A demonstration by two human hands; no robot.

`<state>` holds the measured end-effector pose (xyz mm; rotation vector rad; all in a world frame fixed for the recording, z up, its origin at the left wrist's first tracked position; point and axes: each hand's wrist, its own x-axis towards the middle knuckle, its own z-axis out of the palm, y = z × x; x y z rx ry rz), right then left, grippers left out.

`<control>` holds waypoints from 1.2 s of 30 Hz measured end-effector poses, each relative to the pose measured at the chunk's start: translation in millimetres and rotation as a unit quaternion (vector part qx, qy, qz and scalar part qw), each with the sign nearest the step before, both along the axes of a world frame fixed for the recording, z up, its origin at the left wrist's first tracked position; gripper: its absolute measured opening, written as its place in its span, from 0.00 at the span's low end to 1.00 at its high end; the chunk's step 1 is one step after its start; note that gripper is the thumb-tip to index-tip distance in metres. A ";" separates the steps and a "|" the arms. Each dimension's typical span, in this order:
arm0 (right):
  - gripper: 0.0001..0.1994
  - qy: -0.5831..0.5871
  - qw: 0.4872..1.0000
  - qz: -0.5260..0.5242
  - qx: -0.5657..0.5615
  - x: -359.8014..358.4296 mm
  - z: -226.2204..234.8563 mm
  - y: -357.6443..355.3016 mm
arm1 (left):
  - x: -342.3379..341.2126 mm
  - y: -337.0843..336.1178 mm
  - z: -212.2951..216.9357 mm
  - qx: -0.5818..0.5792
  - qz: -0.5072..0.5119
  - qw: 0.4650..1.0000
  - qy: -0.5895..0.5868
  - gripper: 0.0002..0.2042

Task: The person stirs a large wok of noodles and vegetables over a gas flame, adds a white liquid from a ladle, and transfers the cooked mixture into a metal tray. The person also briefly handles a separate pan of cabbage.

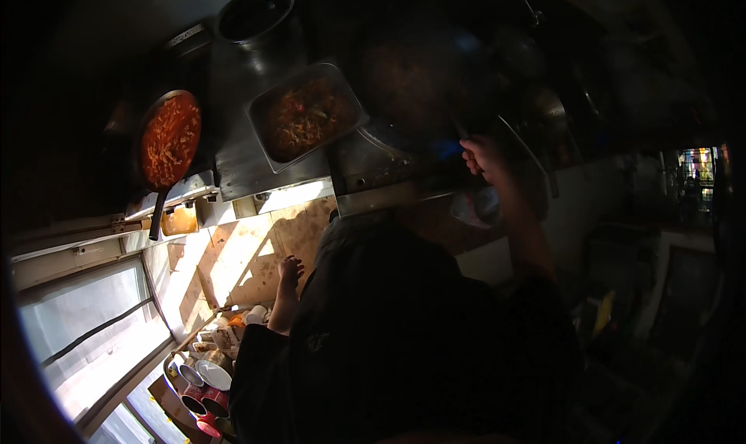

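Observation:
My right hand is closed round a slim dark handle at the front right of a large dark pan on the stove. Shadow hides where the handle ends, so I cannot tell a utensil from the pan's own handle. Brownish food shows dimly in this pan, with a bluish glow near its lower edge. Left of it, a rectangular metal tray holds cooked food with reddish and green bits. My left hand hangs by my side over the floor, fingers loosely bent and partly apart, with nothing visible in it.
At the left, a frying pan of red sauce with pale pieces points its handle toward me. A black round pot stands at the back. Cans and containers crowd the lower left beside a window. The right side is very dark.

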<state>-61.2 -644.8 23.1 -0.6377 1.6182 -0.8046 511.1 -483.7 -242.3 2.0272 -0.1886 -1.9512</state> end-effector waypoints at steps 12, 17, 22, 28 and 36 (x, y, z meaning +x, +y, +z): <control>0.15 -0.470 0.882 -0.005 0.023 -28.0 -3.9 22.4 | 0.5 -16.8 -11.1 -0.046 -0.123 0.991 -0.029 0.19; 0.16 -0.420 0.906 -0.035 0.025 -31.2 23.8 38.4 | -3.2 -26.4 -13.9 -0.069 0.057 0.996 -0.018 0.17; 0.16 -0.370 0.928 -0.042 0.034 -32.8 59.0 36.9 | -8.4 -24.6 -12.4 -0.047 -0.039 0.998 -0.033 0.21; 0.16 -0.285 0.958 -0.032 0.020 -10.4 104.2 28.7 | -9.5 -3.4 -20.7 -0.020 0.074 0.997 0.004 0.18; 0.18 -0.264 0.965 0.001 -0.009 40.3 142.1 27.9 | 9.9 23.3 -57.2 -0.012 0.080 0.996 -0.025 0.14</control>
